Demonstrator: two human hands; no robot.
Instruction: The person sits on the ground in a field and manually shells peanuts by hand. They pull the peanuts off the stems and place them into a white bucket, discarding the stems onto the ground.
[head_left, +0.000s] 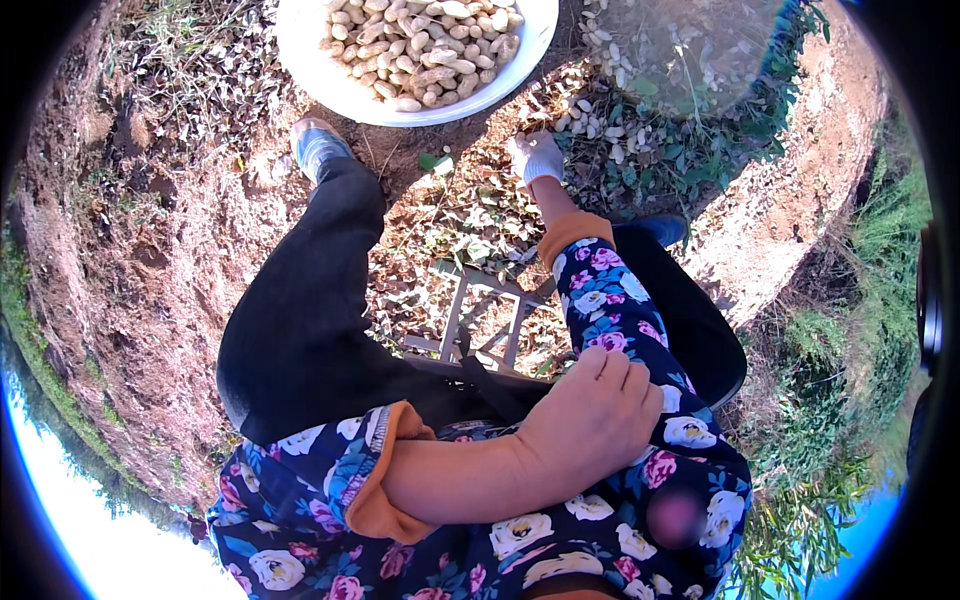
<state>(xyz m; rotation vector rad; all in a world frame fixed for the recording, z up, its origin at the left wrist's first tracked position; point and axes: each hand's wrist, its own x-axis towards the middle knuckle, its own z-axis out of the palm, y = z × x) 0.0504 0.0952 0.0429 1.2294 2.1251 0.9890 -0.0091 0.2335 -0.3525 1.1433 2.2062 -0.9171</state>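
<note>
My right hand (537, 158), in a white glove, reaches down to the ground between my feet. Its fingers are bunched and closed; anything in them is hidden. Just right of it, unshelled peanuts (617, 135) lie among green leaves and stems. My left hand (595, 408) is bare and rests across my right arm, against the dark floral sleeve (615, 305). The left fingers are curled closed, with their tips hidden, so what they grip cannot be made out. Beyond my feet stands a wide white basin (415, 117) with many peanuts (425, 50) in it.
A low metal-framed stool (455, 315) is under me, between my legs. Dry leaves (470, 215) and reddish soil (150, 330) cover the ground. A hazy round patch (690, 45) overlies more peanuts at the far right. Green plants (835, 360) grow along the right side.
</note>
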